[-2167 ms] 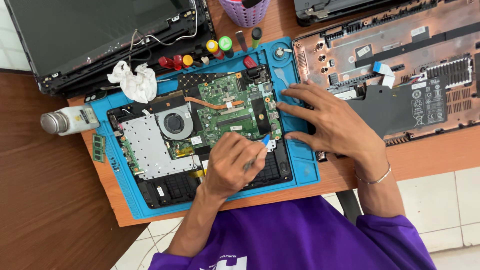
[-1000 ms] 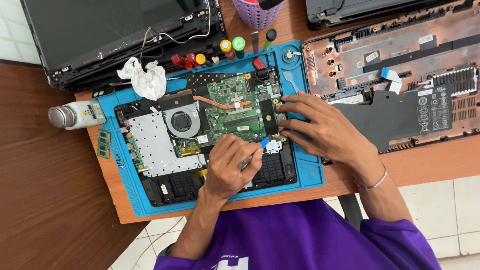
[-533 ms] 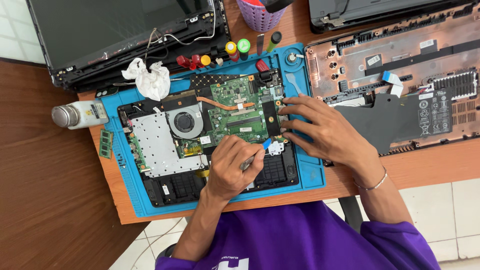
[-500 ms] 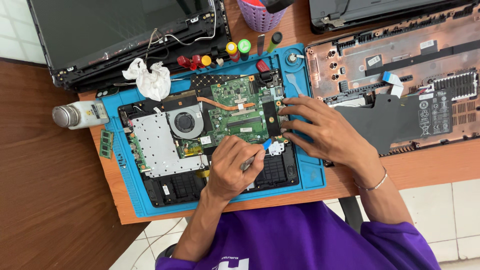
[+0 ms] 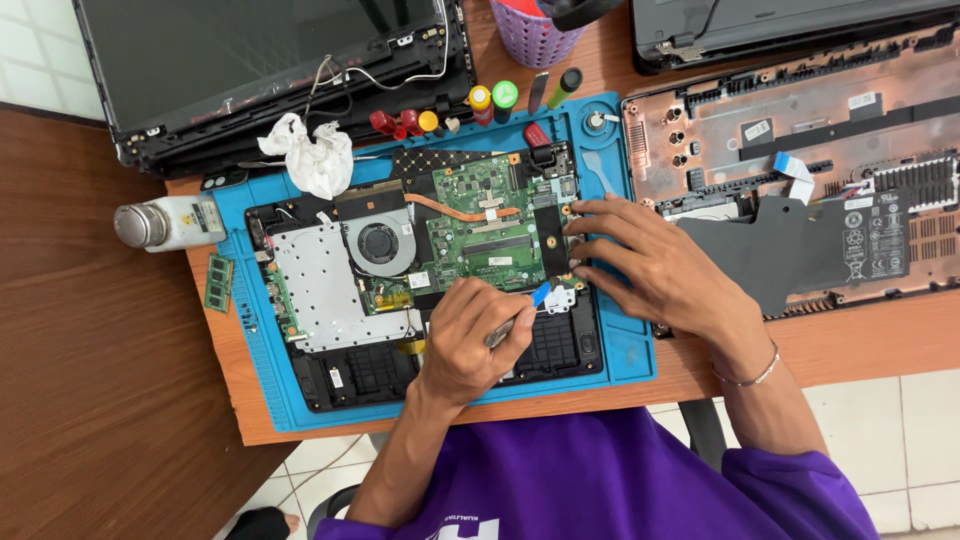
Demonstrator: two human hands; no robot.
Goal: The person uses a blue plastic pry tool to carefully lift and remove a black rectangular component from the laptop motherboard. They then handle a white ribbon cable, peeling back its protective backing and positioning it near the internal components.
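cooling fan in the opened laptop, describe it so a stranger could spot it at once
Start at the blue work mat and the opened laptop base lying on it. The cooling fan sits between the silver metal plate and the green circuit board. It alone is round, with dark blades.

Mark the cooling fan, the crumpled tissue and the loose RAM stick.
cooling fan (image 5: pixel 378 243), head view, on its round hub.
crumpled tissue (image 5: pixel 313 155), head view, on its white middle.
RAM stick (image 5: pixel 218 284), head view, on its green face.

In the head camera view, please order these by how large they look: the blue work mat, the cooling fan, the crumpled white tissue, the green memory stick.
Largest to smallest:
1. blue work mat
2. cooling fan and crumpled white tissue: these look alike, so unranked
3. green memory stick
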